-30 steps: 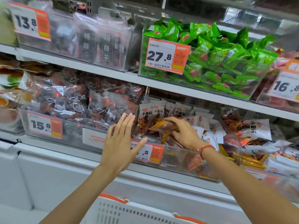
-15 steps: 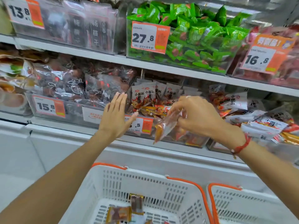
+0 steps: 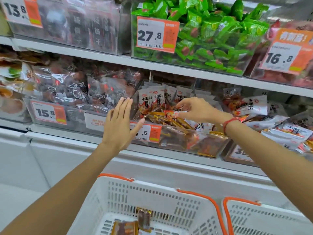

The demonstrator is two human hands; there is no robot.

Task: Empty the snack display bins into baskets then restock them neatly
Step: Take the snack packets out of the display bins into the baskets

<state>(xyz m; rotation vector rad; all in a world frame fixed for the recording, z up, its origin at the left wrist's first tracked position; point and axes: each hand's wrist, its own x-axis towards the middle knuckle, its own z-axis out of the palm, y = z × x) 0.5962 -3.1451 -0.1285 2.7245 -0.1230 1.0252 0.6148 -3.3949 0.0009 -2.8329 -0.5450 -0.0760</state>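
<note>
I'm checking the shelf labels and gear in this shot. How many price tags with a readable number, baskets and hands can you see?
Price tags with a readable number: 5 (13.8, 27.8, 16.8, 15.8, one partly hidden)
White baskets: 2
Hands: 2
Total: 9

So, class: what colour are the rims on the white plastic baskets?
Orange, clearest in the head view on the white plastic basket.
</note>
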